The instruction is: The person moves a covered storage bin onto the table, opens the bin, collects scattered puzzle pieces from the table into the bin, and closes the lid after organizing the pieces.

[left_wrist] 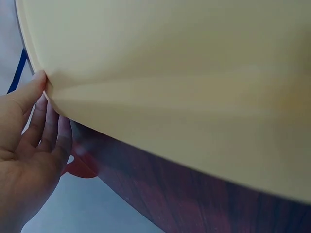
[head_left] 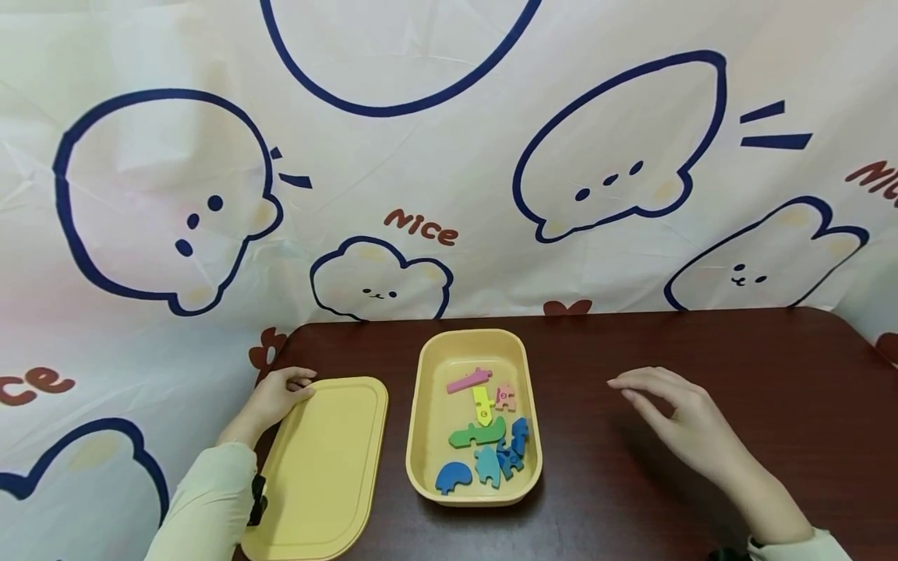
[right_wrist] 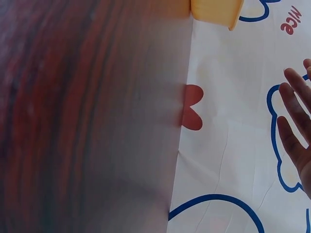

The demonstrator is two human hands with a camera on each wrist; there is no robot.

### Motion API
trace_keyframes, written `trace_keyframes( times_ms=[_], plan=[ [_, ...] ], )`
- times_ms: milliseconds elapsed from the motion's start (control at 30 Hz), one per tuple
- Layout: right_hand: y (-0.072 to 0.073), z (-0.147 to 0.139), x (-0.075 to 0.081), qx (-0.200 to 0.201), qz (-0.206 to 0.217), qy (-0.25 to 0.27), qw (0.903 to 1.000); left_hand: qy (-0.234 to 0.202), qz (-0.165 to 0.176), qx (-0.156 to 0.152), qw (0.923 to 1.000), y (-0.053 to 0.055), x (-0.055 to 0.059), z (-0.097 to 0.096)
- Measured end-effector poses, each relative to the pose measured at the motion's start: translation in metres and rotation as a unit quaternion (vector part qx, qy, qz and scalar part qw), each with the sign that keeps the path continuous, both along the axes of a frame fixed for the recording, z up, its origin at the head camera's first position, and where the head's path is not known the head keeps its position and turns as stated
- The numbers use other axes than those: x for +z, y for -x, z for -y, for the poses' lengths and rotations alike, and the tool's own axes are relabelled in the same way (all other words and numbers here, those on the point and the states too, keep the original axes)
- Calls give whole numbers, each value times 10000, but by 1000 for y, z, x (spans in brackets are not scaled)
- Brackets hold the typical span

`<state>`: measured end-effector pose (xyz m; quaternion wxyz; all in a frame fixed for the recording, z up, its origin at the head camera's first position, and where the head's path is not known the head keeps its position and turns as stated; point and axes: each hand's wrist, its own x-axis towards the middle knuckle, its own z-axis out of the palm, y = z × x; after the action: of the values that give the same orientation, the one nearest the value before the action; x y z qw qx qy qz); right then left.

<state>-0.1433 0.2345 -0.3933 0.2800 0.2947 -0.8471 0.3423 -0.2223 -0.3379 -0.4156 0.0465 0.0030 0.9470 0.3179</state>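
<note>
A flat yellow lid [head_left: 324, 460] lies at the table's left side. My left hand [head_left: 282, 392] grips its far left corner; in the left wrist view the thumb [left_wrist: 35, 87] presses the rim while the other fingers are beneath the edge. My right hand [head_left: 677, 421] is held over the right part of the table, fingers loosely extended and holding nothing. Between the hands stands a yellow tray [head_left: 415, 436]. In it lie puzzle pieces: a pink strip [head_left: 468, 381], a yellow piece [head_left: 482, 405], a green piece [head_left: 477, 433], a light blue piece [head_left: 487, 465] and several others.
The dark wooden table [head_left: 582, 374] has rounded far corners. Behind it and along the left hangs a white cloth [head_left: 484, 195] printed with blue-outlined animals and red words. The tray stands a little to the right of the lid.
</note>
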Motion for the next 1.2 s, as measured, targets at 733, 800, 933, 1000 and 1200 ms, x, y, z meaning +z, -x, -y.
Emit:
trace_keyframes(
  times_ms=[733, 800, 933, 1000, 1200],
  plan=[
    [0, 0, 0, 9, -72, -42, 10000, 112, -5, -61, 9999, 0, 10, -1],
    [0, 0, -1, 15, -65, -46, 10000, 85, -30, -105, 9999, -1, 11, 1],
    [-1, 1, -1, 11, -62, -48, 10000, 59, -75, -195, 9998, -1, 15, 2],
    [-1, 1, -1, 5, -71, -47, 10000, 55, -81, -233, 9997, -2, 18, 1],
    [-1, 1, 0, 31, -119, -47, 9999, 70, 49, -214, 9997, -3, 25, -1]
  ],
)
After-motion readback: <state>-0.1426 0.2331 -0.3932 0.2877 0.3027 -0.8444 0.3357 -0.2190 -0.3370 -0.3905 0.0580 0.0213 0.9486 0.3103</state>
